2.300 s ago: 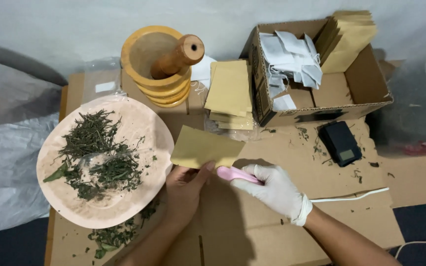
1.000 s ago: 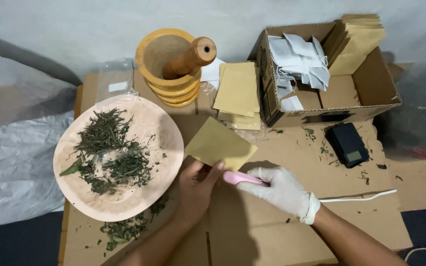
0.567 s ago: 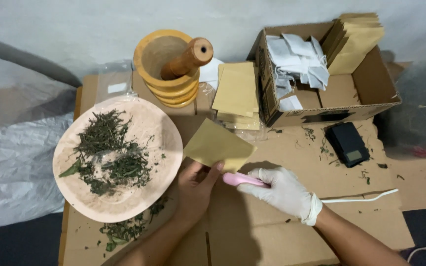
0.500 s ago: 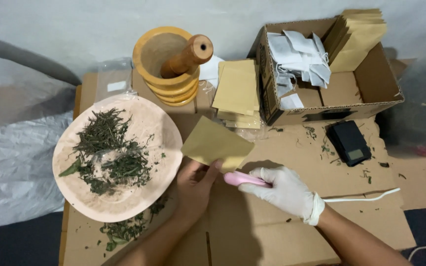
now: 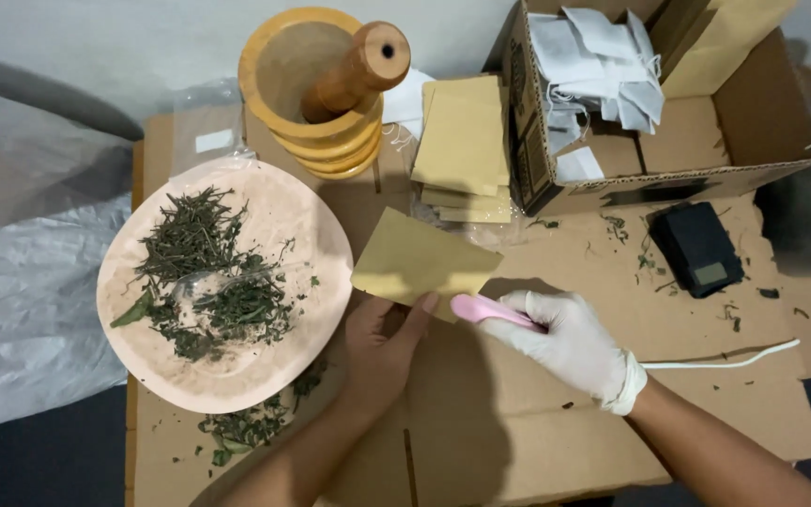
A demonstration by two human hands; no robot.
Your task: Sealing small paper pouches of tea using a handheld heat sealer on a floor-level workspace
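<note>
My bare left hand (image 5: 382, 347) pinches the lower edge of a tan paper pouch (image 5: 420, 263), held tilted above the cardboard sheet (image 5: 518, 422). In a white glove, my right hand (image 5: 570, 340) grips a pink handled tool (image 5: 485, 312) whose tip meets the pouch's lower edge; a white cord (image 5: 725, 357) trails off to the right. Left of my hands lies a round pinkish plate (image 5: 312, 225) with dried green herbs (image 5: 204, 277) and a clear plastic spoon (image 5: 227, 277) on it.
A yellow wooden mortar (image 5: 316, 94) with a pestle (image 5: 354, 70) stands at the back. Beside it lies a stack of tan pouches (image 5: 464, 145). An open cardboard box (image 5: 706, 141) holds white bags (image 5: 593, 70). A small black scale (image 5: 699, 249) sits right. Herb crumbs (image 5: 246, 427) lie near the plate.
The view has shifted slightly; both hands have kept their grip, and the pouch and pink tool have hardly moved.
</note>
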